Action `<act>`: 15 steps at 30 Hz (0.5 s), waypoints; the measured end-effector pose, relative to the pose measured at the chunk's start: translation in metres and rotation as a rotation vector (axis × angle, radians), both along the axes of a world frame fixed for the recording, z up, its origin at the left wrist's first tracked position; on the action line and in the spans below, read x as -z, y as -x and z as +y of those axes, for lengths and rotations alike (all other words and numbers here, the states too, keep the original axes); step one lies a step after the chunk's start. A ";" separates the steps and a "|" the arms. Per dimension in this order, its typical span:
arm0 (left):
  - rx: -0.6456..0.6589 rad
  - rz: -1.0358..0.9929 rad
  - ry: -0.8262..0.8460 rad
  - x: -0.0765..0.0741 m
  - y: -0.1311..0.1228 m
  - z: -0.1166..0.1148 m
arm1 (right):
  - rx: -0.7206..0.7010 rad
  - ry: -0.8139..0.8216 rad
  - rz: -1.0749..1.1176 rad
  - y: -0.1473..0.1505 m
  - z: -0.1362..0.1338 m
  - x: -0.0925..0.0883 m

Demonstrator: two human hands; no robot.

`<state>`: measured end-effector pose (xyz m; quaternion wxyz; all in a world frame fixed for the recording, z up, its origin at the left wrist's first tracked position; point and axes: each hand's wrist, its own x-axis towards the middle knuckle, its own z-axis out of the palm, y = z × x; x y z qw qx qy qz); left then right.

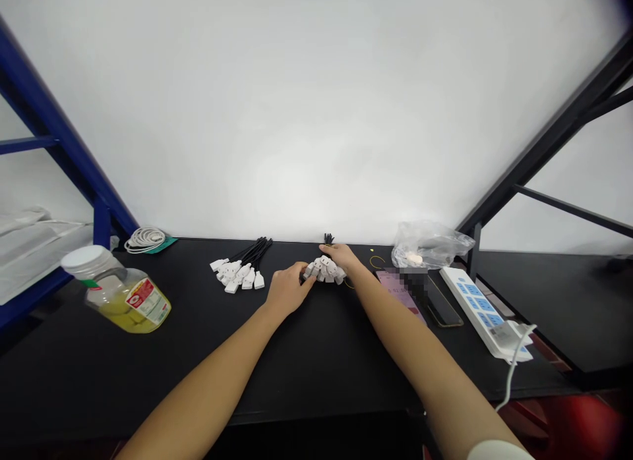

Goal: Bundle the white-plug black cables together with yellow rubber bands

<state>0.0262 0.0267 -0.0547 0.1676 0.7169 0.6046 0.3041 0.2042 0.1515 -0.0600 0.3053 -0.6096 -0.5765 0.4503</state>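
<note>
Both forearms [198,394] reach forward over a black bench [321,374]. Right hand [341,257] curls narrowly over a bundle of white plugs [324,270], with its black cables [328,239] rising behind. Left hand [291,290], fingers close together, touches the bundle's left side; whether it grips cannot be told. Just left lies a second bundle [240,272]. To the right are a yellow wire loop [376,262], pink paper [395,288], a phone [444,305], a plastic bag [430,246] and a power strip [479,305]. Far left stand a jar [123,295] and a coiled white cable [145,240].
</note>
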 end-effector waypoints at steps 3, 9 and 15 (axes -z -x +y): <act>-0.011 0.013 0.011 -0.002 0.001 -0.001 | 0.062 -0.082 -0.128 0.000 0.004 -0.001; 0.017 0.077 -0.022 -0.004 0.002 -0.002 | 0.025 -0.183 -0.255 -0.003 -0.002 -0.007; -0.160 0.279 -0.233 -0.028 0.032 0.002 | 0.067 -0.322 -0.213 -0.011 -0.014 -0.027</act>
